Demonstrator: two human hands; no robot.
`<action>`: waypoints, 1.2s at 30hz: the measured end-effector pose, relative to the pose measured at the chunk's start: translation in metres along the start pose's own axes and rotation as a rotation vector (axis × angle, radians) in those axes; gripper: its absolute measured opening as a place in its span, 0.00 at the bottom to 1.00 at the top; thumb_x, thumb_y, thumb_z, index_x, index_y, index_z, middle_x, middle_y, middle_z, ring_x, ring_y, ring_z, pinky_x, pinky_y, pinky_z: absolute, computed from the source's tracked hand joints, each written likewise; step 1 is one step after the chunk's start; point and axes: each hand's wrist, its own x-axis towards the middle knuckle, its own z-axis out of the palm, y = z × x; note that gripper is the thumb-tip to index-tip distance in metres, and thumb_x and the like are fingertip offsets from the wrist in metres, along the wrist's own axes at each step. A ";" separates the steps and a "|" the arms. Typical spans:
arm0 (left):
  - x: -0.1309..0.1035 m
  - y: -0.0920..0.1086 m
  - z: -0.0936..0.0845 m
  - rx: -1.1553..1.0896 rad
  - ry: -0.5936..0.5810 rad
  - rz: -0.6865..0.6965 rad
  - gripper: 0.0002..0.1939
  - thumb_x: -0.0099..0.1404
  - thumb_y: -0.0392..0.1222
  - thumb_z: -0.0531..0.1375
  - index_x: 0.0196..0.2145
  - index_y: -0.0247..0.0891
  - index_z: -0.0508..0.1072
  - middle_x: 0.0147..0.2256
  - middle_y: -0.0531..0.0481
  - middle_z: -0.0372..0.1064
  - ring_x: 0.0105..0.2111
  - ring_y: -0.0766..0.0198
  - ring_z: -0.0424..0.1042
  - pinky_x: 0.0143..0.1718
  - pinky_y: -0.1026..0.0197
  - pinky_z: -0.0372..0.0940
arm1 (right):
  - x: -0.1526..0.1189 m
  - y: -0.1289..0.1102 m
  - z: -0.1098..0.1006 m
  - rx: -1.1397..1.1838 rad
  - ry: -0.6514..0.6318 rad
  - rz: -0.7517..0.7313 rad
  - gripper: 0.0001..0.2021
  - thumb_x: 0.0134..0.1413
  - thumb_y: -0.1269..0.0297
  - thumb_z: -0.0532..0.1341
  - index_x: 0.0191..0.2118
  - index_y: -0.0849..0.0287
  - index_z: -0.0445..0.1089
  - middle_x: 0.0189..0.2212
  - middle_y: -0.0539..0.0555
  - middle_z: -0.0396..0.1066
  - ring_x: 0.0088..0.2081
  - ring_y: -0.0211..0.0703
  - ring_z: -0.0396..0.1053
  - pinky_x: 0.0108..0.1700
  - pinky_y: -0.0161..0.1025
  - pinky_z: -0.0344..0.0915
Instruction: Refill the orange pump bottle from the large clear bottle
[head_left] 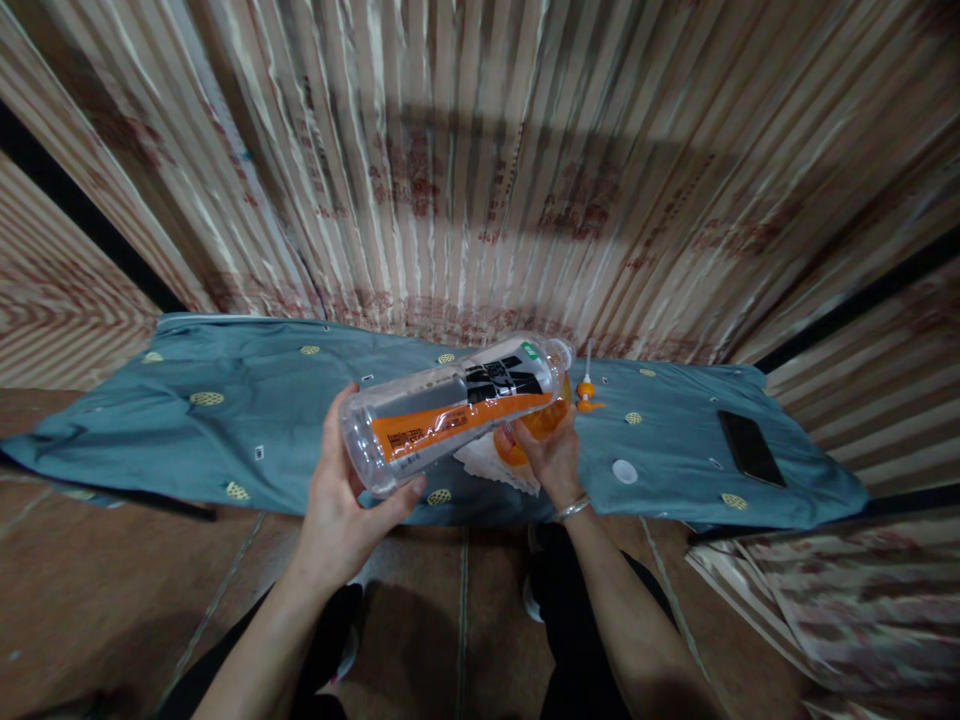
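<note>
My left hand is closed round the base of a large clear plastic bottle with an orange, grey and black label. The bottle is tilted nearly sideways, its neck toward the right. Behind that neck, my right hand is wrapped round a translucent orange bottle, partly hidden by the clear one. Whether the two mouths touch, I cannot tell. A crumpled white tissue lies under the orange bottle. To the right lies an orange pump top with a pale tube, and nearer me a round whitish cap.
The narrow table wears a teal cloth with small yellow prints. A dark phone lies at its right end. Striped curtains hang behind and on both sides, with black poles at the ends. Tiled floor shows below.
</note>
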 end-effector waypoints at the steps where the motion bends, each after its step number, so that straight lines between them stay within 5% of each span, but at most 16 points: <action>1: 0.000 0.001 0.001 0.000 -0.002 -0.003 0.57 0.55 0.51 0.74 0.73 0.37 0.49 0.66 0.31 0.68 0.64 0.41 0.74 0.67 0.39 0.68 | 0.000 0.000 0.000 0.005 -0.002 0.006 0.33 0.45 0.38 0.70 0.48 0.53 0.59 0.40 0.59 0.80 0.42 0.61 0.80 0.42 0.50 0.74; 28: 0.000 -0.003 -0.001 0.006 0.007 -0.008 0.56 0.56 0.53 0.75 0.72 0.40 0.52 0.65 0.34 0.70 0.63 0.40 0.75 0.67 0.36 0.68 | 0.002 0.006 0.004 0.083 0.016 -0.057 0.30 0.44 0.41 0.70 0.47 0.51 0.61 0.39 0.55 0.79 0.41 0.59 0.80 0.43 0.54 0.76; 36: 0.001 0.012 0.005 -0.068 0.035 -0.065 0.56 0.51 0.50 0.76 0.70 0.38 0.53 0.63 0.33 0.71 0.60 0.38 0.77 0.62 0.36 0.73 | 0.002 0.006 0.005 0.059 0.042 -0.061 0.31 0.44 0.38 0.70 0.47 0.52 0.62 0.39 0.56 0.80 0.40 0.58 0.80 0.43 0.53 0.76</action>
